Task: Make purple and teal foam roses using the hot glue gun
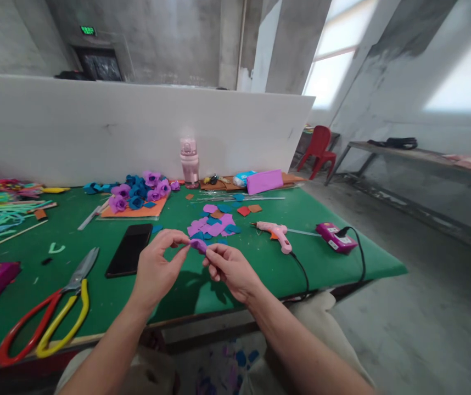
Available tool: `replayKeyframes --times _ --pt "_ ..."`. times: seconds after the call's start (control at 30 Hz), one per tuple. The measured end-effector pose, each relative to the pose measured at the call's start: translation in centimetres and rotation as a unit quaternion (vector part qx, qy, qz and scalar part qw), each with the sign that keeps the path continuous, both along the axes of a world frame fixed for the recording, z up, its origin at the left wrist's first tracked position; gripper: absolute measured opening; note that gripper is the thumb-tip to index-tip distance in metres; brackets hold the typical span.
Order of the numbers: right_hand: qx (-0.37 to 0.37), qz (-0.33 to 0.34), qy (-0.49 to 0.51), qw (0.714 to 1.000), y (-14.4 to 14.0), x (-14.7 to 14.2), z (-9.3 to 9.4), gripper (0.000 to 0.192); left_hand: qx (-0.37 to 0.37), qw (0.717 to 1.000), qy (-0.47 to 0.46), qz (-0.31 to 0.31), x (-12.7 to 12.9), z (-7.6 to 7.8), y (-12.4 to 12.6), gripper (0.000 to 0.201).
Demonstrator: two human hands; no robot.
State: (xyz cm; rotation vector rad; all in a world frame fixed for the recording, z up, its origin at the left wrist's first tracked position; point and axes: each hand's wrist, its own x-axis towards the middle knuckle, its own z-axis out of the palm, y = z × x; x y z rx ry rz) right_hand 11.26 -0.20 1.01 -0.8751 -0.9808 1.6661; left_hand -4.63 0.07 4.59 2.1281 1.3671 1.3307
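Between my two hands is a small curled purple paper petal (198, 246), held above the green table. My left hand (162, 266) pinches its left end between thumb and forefinger. The right end is gripped by the thumb and bent fingers of my right hand (229, 267). Just beyond lies a loose pile of purple and blue paper pieces (214, 224). A pink glue gun (274, 233) rests on its side to the right of my right hand. Left of my left hand lies a black phone (129, 251).
Scissors (73, 296) with red and yellow handles lie at the left front. Purple and blue paper flowers (139, 191) sit on an orange sheet. A pink bottle (189, 162) stands before the white board (136, 131). A cord runs from a purple box (336, 237) at right.
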Motion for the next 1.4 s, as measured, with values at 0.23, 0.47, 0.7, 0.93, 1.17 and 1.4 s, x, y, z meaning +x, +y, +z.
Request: replayKeyframes --times 0.23,0.47,0.7,0.93,1.17,1.4 --pt "0.039 -0.011 -0.062 0.997 0.0 0.2 0.1 0.033 -0.03 0.999 0.009 -0.032 -0.3 0.1 0.3 0.01" --pt "0.046 -0.007 -0.079 0.996 0.1 0.5 0.3 0.034 -0.046 0.999 0.011 -0.024 -0.3 0.2 0.4 0.014" --pt "0.05 0.001 -0.078 0.996 0.0 0.4 0.1 0.035 -0.021 1.0 0.0 -0.024 0.0 0.3 0.1 0.013" --pt "0.044 0.005 -0.075 0.996 -0.1 0.4 0.3 0.035 -0.004 1.0 0.022 -0.016 0.0 0.4 0.0 0.013" --pt "0.022 0.026 -0.012 0.999 -0.3 0.4 0.3 0.033 0.176 0.978 0.114 -0.012 0.3 0.0 -0.5 0.01" --pt "0.031 0.027 0.009 0.999 -0.4 0.6 0.8 0.031 0.155 0.984 0.078 -0.052 -0.1 0.7 -0.8 0.021"
